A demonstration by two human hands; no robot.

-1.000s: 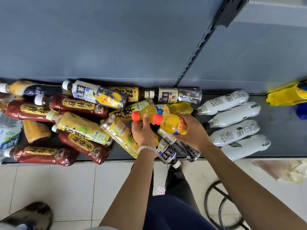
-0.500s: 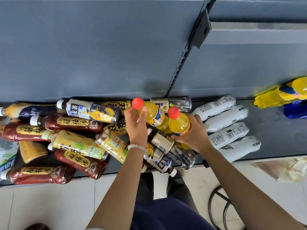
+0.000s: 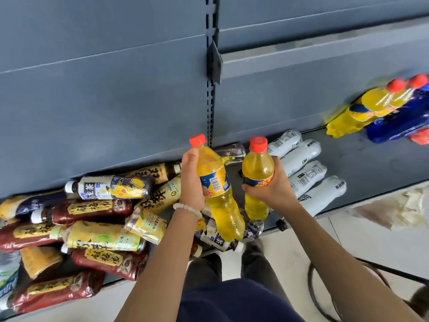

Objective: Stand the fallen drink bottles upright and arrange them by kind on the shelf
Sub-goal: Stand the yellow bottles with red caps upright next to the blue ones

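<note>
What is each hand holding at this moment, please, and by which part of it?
The left hand grips one orange bottle by its upper body, just under the shoulder. The right hand grips another orange bottle around its labelled middle.

— What holds it all?
— A grey metal shelf (image 3: 371, 163), low, with a tiled floor (image 3: 348, 249) in front.
— And what lies on it?
— On the left a heap of fallen bottles: dark red ones (image 3: 88, 211), pale yellow tea bottles (image 3: 104, 238), and one with a cartoon label (image 3: 111, 188) by the back wall. Right of the middle, four white bottles (image 3: 306, 177) lie side by side. At the far right, orange drink bottles (image 3: 362, 112) are grouped beside blue ones (image 3: 399, 122).
</note>
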